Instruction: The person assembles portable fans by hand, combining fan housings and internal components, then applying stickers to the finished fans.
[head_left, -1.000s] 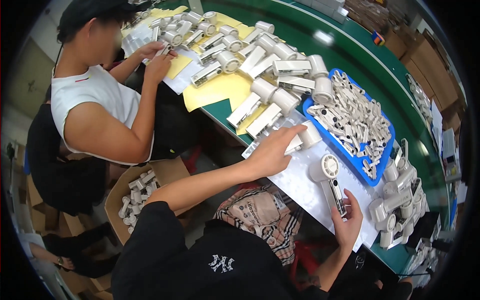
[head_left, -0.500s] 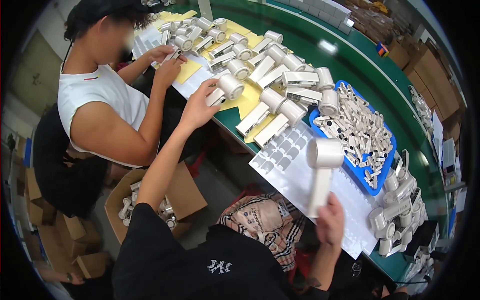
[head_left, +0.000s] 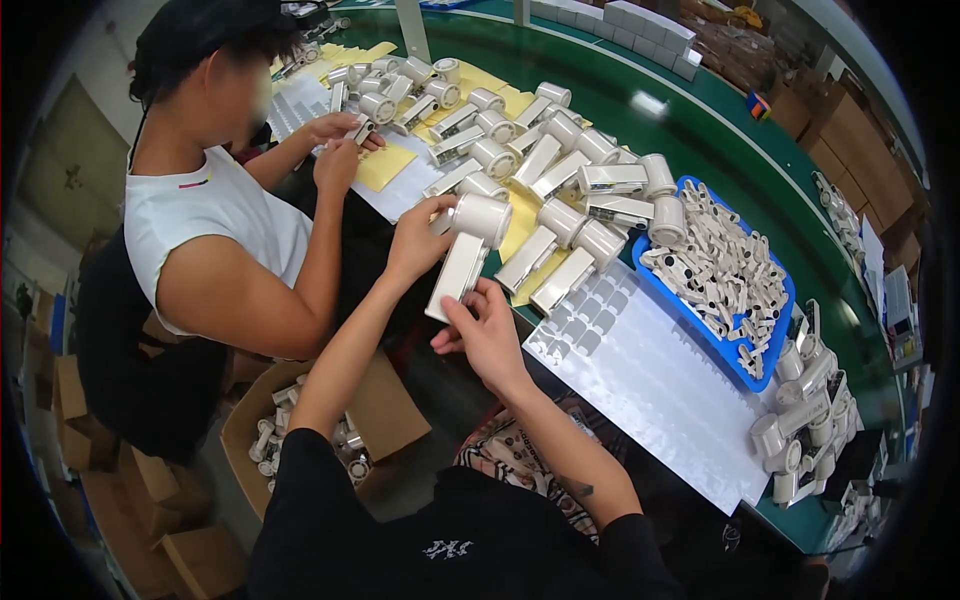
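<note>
Green counter (head_left: 590, 88) carrying a pile (head_left: 545, 165); one fan (head_left: 464, 256) held tilted near the counter's front edge.
Right grip (head_left: 490, 335) pinching the handle's lower end; left grip (head_left: 415, 245) beside the head (head_left: 482, 218), fingers partly hidden, cannot tell if closed. Best: support the head, hold the handle steady, avoid knocking the pile.

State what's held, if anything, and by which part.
The right hand holds a white handheld fan by its lower handle; the left hand is at its head, grip unclear.
</note>
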